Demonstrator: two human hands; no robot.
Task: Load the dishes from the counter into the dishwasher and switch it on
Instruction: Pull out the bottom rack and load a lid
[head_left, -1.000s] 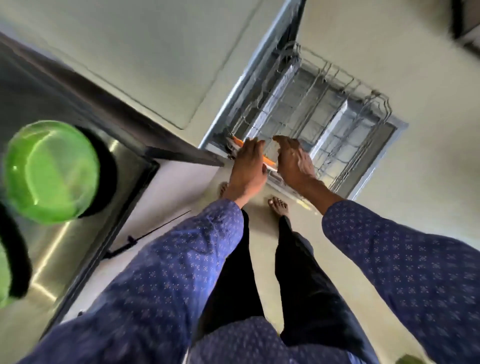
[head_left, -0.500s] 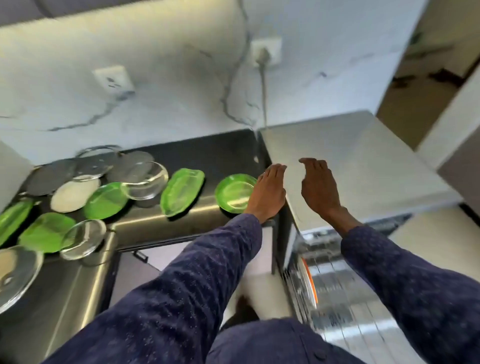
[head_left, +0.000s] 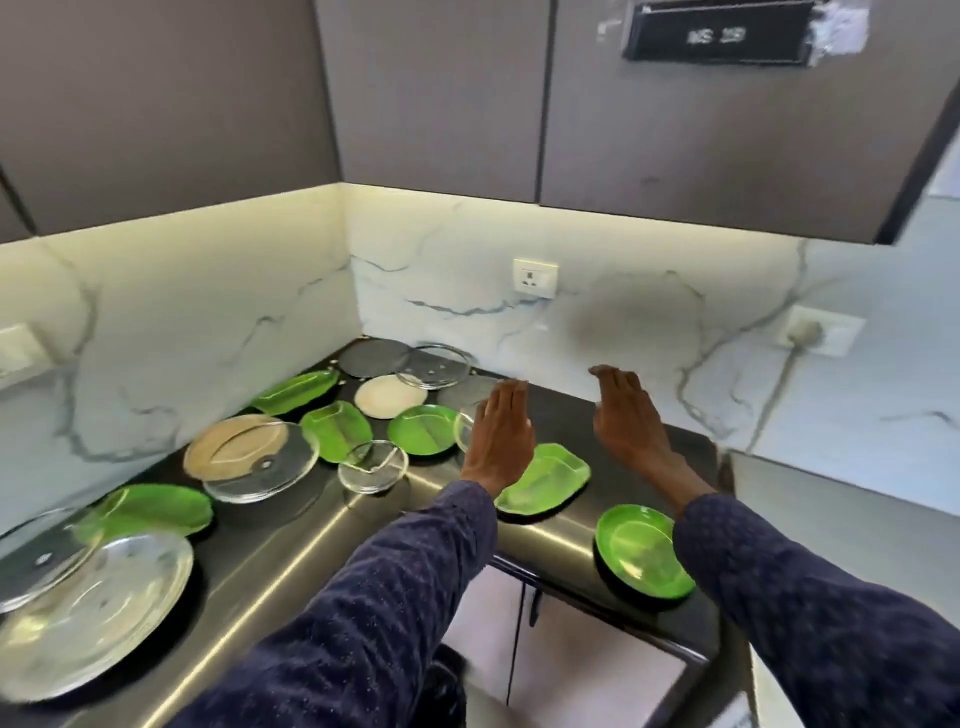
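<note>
Over the dark corner counter (head_left: 613, 410) I see both hands raised, fingers straight and together, holding nothing. My left hand (head_left: 501, 431) hangs above a rectangular green tray (head_left: 550, 480), partly hiding a small glass dish behind it. My right hand (head_left: 626, 415) is over bare counter, apart from everything. A round green plate (head_left: 641, 551) lies near the front edge, below the right forearm. Further left lie a second round green plate (head_left: 423, 428), a cream plate (head_left: 389, 396), a small glass bowl (head_left: 373, 465), a glass lid (head_left: 260, 460) on a tan plate, and a large steel plate (head_left: 88, 613). The dishwasher is out of view.
</note>
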